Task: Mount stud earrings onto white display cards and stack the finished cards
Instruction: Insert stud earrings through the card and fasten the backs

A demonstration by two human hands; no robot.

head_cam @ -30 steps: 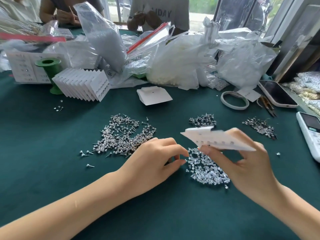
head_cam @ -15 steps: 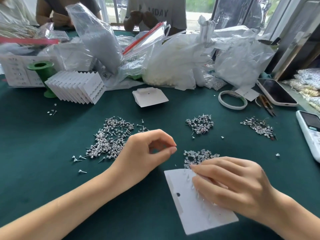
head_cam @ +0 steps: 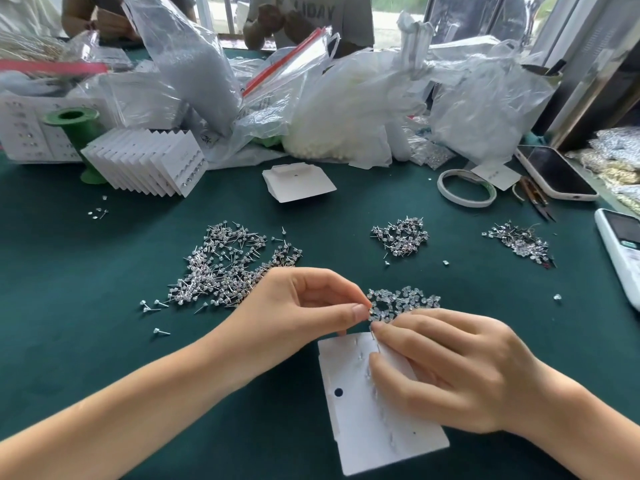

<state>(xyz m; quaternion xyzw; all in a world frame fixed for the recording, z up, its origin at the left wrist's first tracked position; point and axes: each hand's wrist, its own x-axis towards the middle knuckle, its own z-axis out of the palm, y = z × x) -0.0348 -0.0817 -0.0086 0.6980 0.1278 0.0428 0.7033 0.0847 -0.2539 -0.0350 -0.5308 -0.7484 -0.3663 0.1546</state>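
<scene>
A white display card (head_cam: 367,434) lies on the green table in front of me, its hanging hole visible and stud posts poking up through it. My right hand (head_cam: 446,372) presses down on the card's upper right part, fingertips at a post near the top edge. My left hand (head_cam: 298,313) pinches thumb and forefinger together right at that spot, on what looks like a small clear earring back. A pile of clear backs (head_cam: 405,301) lies just beyond the fingertips. A large heap of stud earrings (head_cam: 228,268) spreads out to the left.
Two smaller stud piles (head_cam: 401,237) (head_cam: 519,240) lie farther back. A fanned row of finished cards (head_cam: 149,161) leans by a green spool (head_cam: 74,123). Blank cards (head_cam: 298,181), a tape roll (head_cam: 465,188), snips (head_cam: 535,199), a phone (head_cam: 554,173), plastic bags (head_cam: 346,105) and other people sit behind.
My right hand brought the card down from the air and laid it flat on the table. My left hand lifted off the table and moved its pinch to the card's top edge.
</scene>
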